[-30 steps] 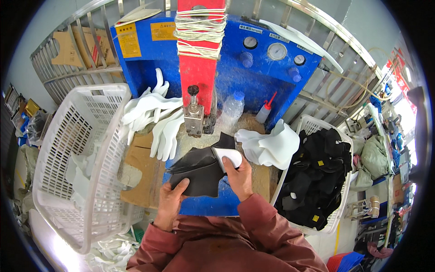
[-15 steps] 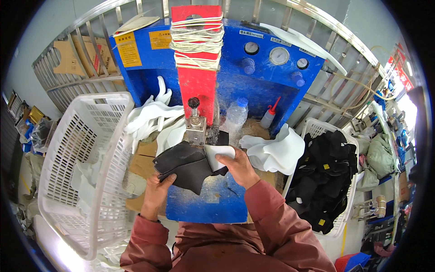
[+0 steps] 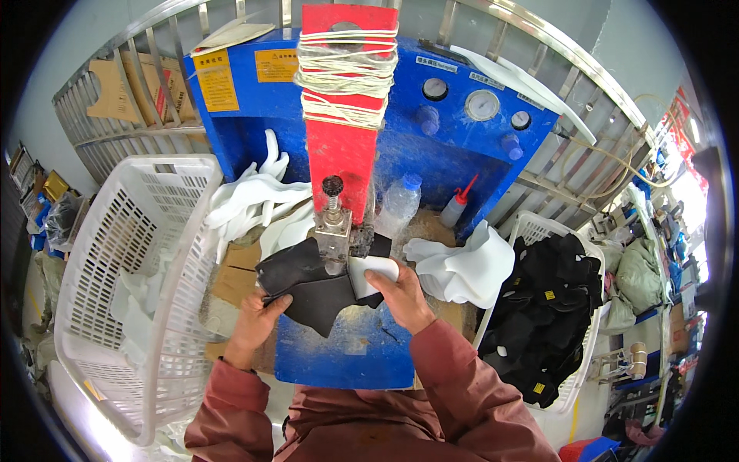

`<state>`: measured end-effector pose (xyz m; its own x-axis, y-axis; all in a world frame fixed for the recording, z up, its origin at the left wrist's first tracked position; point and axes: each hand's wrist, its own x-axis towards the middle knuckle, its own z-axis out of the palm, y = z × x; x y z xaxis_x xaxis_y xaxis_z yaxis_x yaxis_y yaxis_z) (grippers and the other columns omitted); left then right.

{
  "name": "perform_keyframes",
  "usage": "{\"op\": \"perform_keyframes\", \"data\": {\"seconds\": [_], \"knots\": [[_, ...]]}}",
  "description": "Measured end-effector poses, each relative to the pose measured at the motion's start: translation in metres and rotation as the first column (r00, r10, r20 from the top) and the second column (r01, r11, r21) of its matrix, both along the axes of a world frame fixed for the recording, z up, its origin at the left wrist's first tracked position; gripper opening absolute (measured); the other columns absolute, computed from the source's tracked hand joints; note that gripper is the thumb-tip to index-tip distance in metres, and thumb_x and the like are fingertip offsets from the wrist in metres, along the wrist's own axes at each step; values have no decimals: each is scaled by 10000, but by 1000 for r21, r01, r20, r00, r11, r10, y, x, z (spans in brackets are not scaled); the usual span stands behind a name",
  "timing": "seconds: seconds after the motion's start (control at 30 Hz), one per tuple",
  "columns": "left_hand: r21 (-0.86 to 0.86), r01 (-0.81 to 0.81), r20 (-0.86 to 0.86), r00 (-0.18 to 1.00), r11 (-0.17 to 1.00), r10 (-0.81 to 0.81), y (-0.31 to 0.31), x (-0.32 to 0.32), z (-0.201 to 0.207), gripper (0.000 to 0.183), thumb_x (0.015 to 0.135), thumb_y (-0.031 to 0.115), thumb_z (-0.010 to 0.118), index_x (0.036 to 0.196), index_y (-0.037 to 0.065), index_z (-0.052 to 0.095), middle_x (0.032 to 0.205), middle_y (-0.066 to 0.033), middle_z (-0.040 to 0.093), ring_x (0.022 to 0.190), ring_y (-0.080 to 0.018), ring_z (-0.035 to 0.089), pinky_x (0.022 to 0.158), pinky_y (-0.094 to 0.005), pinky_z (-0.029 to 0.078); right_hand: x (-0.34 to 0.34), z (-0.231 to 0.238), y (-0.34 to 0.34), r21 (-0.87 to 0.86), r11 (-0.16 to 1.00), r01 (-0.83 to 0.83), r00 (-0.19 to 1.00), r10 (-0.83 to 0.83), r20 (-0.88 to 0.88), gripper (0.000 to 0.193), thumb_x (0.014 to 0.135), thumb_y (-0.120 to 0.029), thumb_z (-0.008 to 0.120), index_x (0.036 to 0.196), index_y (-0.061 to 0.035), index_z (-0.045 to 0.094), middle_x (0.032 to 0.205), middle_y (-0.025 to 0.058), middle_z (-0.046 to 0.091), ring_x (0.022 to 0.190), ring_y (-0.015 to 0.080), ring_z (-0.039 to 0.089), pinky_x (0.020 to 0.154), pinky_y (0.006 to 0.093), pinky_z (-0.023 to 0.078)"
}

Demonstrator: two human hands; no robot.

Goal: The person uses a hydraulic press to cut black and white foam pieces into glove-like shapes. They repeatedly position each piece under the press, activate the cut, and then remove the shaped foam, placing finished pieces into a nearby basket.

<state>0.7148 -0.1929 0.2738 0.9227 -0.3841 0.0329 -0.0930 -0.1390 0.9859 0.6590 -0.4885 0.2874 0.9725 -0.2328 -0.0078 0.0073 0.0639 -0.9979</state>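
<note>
From my remote view, the blue press machine [image 3: 431,154] fills the back, flanked by 2 white baskets, the left basket [image 3: 115,262] and the right basket [image 3: 539,231] of black pieces, within reach. The black leather piece [image 3: 308,281] lies on the blue counter [image 3: 346,354] under the metal punch head [image 3: 336,231], so it meets the tool. My left hand [image 3: 254,319] pinches its lower edge; my right hand [image 3: 400,296] clamps the white insert [image 3: 373,271] onto it, steadying both.
</note>
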Motion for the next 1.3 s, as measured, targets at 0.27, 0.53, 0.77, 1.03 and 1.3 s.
{"op": "perform_keyframes", "data": {"seconds": [0.27, 0.53, 0.77, 1.03, 1.3], "knots": [[-173, 58, 51, 997, 983, -49, -6, 29, -1, 307, 972, 123, 738, 1258, 16, 707, 992, 49, 723, 891, -57, 582, 821, -274, 500, 24, -1, -4, -63, 998, -31, 999, 31, 10, 274, 963, -210, 702, 1140, -1, 695, 890, -2, 682, 789, 84, 589, 683, 288, 487], [-24, 89, -85, 992, 996, -90, -2, 46, 0, 237, 963, 111, 735, 1182, 24, 715, 958, 52, 703, 798, -43, 587, 709, -242, 498, 24, 0, -8, 23, 999, -42, 999, 42, 7, 168, 981, -123, 714, 1137, -60, 702, 1003, -20, 712, 898, 71, 626, 793, 273, 505], [-100, 111, -231, 964, 989, -132, -13, 68, 17, 290, 984, 107, 705, 1269, 57, 693, 1077, 11, 734, 906, -96, 671, 783, -279, 556, 36, 15, -8, 186, 980, -68, 993, 49, 106, 224, 988, -122, 675, 1175, -1, 696, 1019, 6, 729, 895, 82, 637, 791, 288, 517], [-269, 148, -341, 909, 952, -238, -21, 66, 30, 348, 1005, 264, 703, 1230, -2, 698, 1132, -51, 747, 975, -129, 703, 891, -300, 567, 30, 12, -21, 111, 994, 12, 1000, -14, 17, 252, 977, -128, 678, 1183, 16, 700, 999, 12, 730, 899, 86, 636, 802, 287, 518], [-52, 67, -415, 906, 996, -83, -25, 46, 32, 652, 944, 562, 718, 1063, -79, 731, 951, -130, 763, 804, -194, 745, 708, -339, 618, 6, 18, -22, -60, 998, 15, 1000, -16, -17, 274, 958, -165, 703, 1173, 6, 698, 976, -6, 699, 860, 83, 600, 746, 292, 497]]}}
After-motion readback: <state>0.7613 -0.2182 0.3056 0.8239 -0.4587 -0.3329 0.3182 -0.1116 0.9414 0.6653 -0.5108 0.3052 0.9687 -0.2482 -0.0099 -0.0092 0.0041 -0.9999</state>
